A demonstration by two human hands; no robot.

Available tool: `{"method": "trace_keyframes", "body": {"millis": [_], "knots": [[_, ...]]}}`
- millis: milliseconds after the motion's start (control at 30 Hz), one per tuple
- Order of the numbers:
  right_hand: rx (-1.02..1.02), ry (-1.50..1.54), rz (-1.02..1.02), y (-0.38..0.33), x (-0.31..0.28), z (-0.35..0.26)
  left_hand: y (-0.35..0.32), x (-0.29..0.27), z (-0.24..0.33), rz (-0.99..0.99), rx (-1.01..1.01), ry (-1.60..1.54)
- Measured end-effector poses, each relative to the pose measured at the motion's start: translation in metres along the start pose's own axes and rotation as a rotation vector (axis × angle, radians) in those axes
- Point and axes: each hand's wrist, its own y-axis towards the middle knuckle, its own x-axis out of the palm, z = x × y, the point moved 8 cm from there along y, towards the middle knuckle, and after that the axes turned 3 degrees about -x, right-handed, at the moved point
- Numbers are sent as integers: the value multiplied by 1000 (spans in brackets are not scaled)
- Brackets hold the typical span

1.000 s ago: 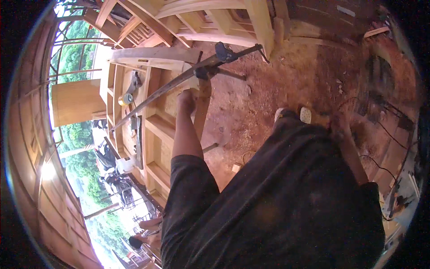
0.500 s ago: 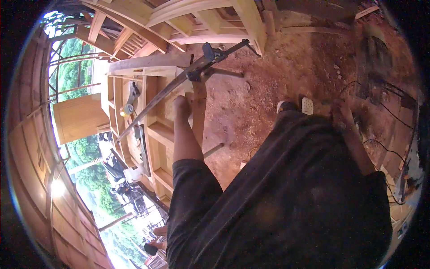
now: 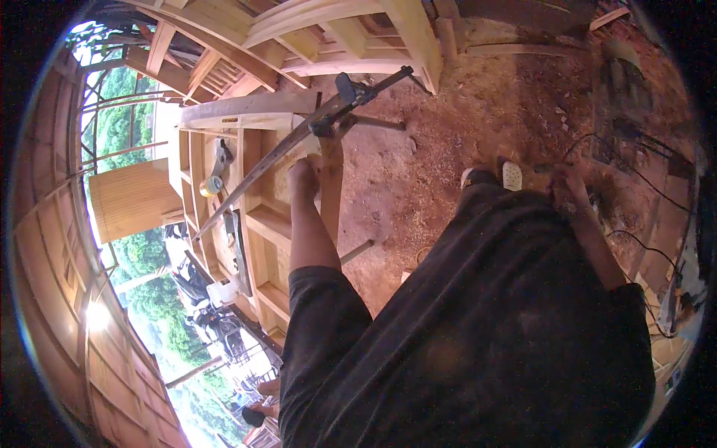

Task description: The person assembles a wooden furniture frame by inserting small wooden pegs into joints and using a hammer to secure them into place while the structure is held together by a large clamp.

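My left hand (image 3: pixel 302 179) rests at the inner side of a pale wooden frame (image 3: pixel 263 218) with several compartments; its fingers are hidden. A long metal bar clamp (image 3: pixel 276 155) lies slantwise across the frame, its dark jaw (image 3: pixel 347 93) just beyond that hand. On my right, low beside my leg, my right hand (image 3: pixel 570 187) has its fingers curled. A short dark piece (image 3: pixel 544 168) sticks out beside its fingertips, too dim to name. Inside the frame lie a roll of tape (image 3: pixel 211 185) and a grey-and-black tool (image 3: pixel 222 155).
More wooden framework (image 3: pixel 328 37) stands at the far side. Black cables (image 3: pixel 657 187) run along the right over the dusty, shaving-strewn floor (image 3: pixel 418 172). A thin leg (image 3: pixel 357 251) juts from under the frame. Motorbikes (image 3: pixel 220 325) and a partly visible person (image 3: pixel 261 412) are at lower left.
My right hand has shifted slightly, and the dark piece beside its fingertips shows more plainly. My left hand and the clamp stay nearly where they were.
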Motion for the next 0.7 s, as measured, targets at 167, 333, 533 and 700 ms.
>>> {"method": "trace_keyframes", "body": {"millis": [167, 333, 533, 700], "knots": [[179, -26, 165, -14, -3, 3, -10, -2, 6, 42, -131, -184], [-30, -28, -131, 9, 3, 13, -19, -8, 28, 24, -28, 83], [-107, 143, -263, 3, 5, 14, -37, -35, 29, 270, -96, -744], [-232, 256, 91, -31, 8, 3, -57, -49, 123, 0, 579, -255]]}}
